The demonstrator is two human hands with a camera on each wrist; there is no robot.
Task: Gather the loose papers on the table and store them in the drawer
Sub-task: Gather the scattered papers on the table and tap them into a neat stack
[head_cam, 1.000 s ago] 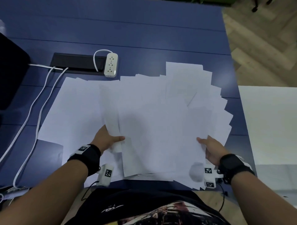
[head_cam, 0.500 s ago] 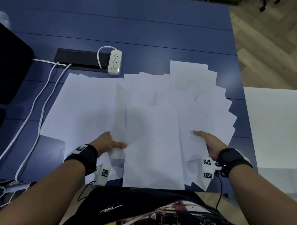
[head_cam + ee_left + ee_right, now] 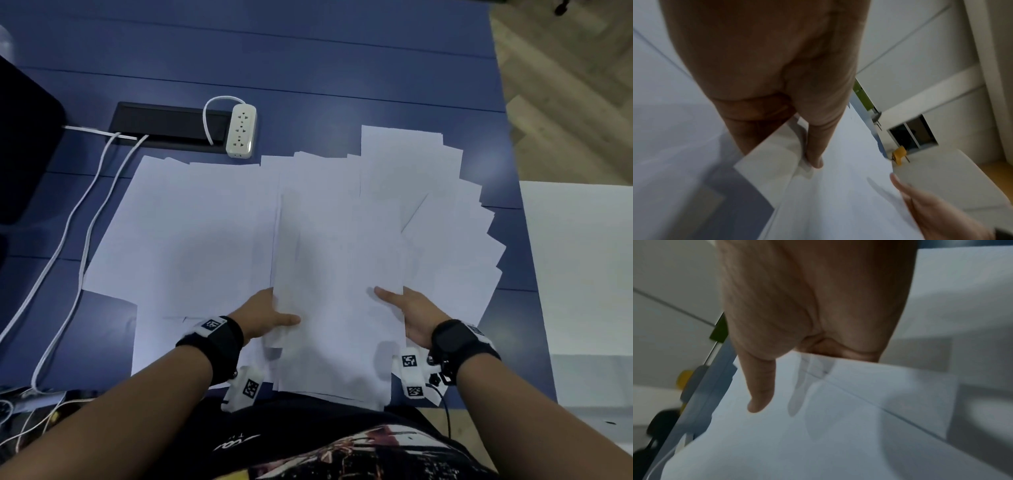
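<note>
The hands held one bundle between them: the left hand (image 3: 265,313) gripped the left edge of the gathered stack of papers (image 3: 337,308), thumb on top and fingers tucked beneath, while the right hand (image 3: 412,313) clasped the right edge the same way, its thumb (image 3: 760,386) lying flat across the top sheet. The stack reached past the near edge of the blue tabletop (image 3: 308,61) toward the person's body. Under and around it, loose sheets (image 3: 191,233) lay fanned out, spreading left toward the white cables (image 3: 73,240) and right almost to the tabletop's right edge. Beyond the sheets sat a white power strip (image 3: 241,132), touching a black cable tray (image 3: 168,125) set into the surface, with bare blue surface behind them. A dark object (image 3: 24,154) stood at the far left. To the right, a pale surface (image 3: 582,267) adjoined the tabletop, and wooden flooring (image 3: 565,85) showed past it.
</note>
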